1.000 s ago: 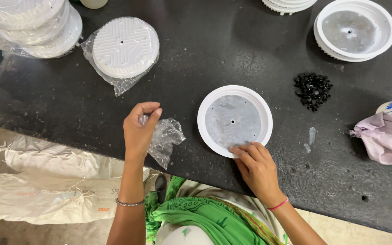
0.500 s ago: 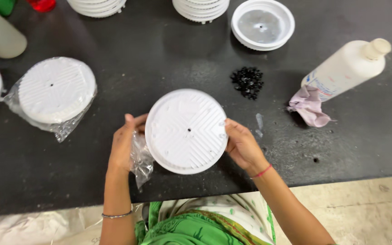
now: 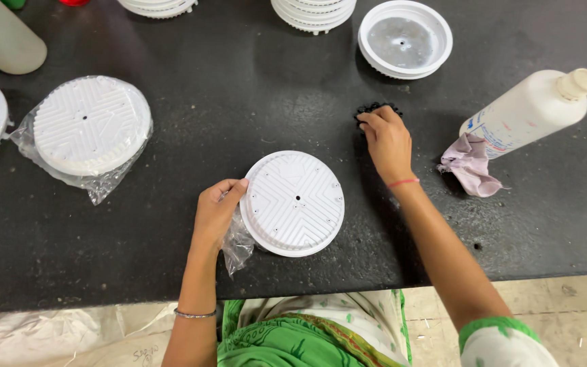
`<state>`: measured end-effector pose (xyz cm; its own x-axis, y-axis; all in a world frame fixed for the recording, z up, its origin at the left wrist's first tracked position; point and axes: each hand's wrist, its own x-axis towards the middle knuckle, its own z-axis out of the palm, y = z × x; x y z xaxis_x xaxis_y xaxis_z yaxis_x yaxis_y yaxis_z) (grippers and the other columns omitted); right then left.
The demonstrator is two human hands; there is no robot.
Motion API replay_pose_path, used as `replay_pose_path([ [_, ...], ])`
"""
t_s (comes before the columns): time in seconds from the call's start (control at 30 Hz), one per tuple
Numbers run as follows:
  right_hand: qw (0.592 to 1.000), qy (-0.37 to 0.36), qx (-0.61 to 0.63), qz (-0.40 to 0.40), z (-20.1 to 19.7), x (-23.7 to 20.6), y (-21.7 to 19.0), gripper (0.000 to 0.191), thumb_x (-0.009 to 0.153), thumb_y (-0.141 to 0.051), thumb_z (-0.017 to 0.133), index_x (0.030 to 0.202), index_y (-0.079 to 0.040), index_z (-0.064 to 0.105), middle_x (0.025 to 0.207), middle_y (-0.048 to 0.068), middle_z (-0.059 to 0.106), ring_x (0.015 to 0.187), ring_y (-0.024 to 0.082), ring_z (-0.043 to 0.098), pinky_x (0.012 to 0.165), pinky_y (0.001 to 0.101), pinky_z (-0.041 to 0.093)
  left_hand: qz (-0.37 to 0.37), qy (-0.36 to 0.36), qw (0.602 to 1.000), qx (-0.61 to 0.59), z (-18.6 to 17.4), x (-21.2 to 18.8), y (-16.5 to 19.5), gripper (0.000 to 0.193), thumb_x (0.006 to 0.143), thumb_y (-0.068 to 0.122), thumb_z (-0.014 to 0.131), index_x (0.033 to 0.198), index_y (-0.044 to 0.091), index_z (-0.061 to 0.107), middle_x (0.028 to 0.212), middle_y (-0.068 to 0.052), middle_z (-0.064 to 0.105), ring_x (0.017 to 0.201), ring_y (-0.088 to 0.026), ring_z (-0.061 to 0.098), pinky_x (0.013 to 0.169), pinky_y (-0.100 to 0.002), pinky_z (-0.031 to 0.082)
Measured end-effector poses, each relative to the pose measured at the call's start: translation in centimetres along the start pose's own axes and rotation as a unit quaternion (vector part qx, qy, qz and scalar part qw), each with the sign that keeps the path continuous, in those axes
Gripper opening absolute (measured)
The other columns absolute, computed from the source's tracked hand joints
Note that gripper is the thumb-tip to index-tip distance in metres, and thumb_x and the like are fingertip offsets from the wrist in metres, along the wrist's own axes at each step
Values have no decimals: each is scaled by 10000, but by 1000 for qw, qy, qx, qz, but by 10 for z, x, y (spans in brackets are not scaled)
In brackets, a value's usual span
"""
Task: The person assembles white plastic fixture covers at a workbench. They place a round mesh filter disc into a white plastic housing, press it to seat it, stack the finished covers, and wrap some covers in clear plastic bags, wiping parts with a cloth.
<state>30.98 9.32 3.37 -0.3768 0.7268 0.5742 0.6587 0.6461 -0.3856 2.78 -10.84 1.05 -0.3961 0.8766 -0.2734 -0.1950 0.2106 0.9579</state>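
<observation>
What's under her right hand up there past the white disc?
The right hand rests on a small pile of black parts; only the pile's top edge shows. The hand covers the rest, so their shape, and whether the fingers grip any, cannot be seen.

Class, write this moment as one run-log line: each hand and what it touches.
left hand: steadies white ribbed disc, clear bag under palm | right hand: reaching into black small parts pile | surface: dark table

L hand [image 3: 215, 207] near, fingers curled in loose grip, wrist straight. R hand [image 3: 387, 141] reaches far-right, arm fully stretched, fingertips bent down, palm down.
</observation>
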Motion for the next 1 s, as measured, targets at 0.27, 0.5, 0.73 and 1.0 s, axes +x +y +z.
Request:
replay_pose_path([
  [0.27, 995, -95, 13, 8, 18, 8, 16, 107, 855, -42, 750, 930, -109, 785, 951, 87, 671, 953, 320, 639, 799, 423, 515, 12, -6, 1000, -1, 0, 1, -2, 259, 961, 213, 704, 1016, -36, 752, 847, -14, 714, 740, -63, 605, 683, -225, 490],
  [0.5, 993, -93, 62, 35, 15, 0, 18, 161, 913, -38, 731, 1049, -100, 790, 958, 116, 730, 829, 346, 690, 712, 429, 528, 1, 0, 1000, 11, 1, -2, 6, 264, 956, 220, 691, 1023, -28, 753, 852, -13, 724, 749, -61, 627, 687, -224, 504],
  [0.73, 991, -110, 36, 64, 8, -6, 11, 176, 872, -107, 790, 1047, -86, 785, 956, 104, 728, 786, 301, 700, 711, 400, 538, -14, 8, 1000, 24, 3, -6, 12, 267, 950, 233, 694, 1024, -16, 756, 838, -30, 733, 738, -78, 639, 684, -241, 510],
  [1.0, 990, -126, 39, 53, 0, 5, -9, 165, 870, -130, 808, 1025, -75, 791, 961, 95, 715, 802, 256, 699, 721, 370, 538, 30, 2, 999, 30, 0, -1, -1, 273, 950, 219, 706, 1028, -38, 754, 848, -9, 719, 759, -58, 615, 696, -229, 502],
])
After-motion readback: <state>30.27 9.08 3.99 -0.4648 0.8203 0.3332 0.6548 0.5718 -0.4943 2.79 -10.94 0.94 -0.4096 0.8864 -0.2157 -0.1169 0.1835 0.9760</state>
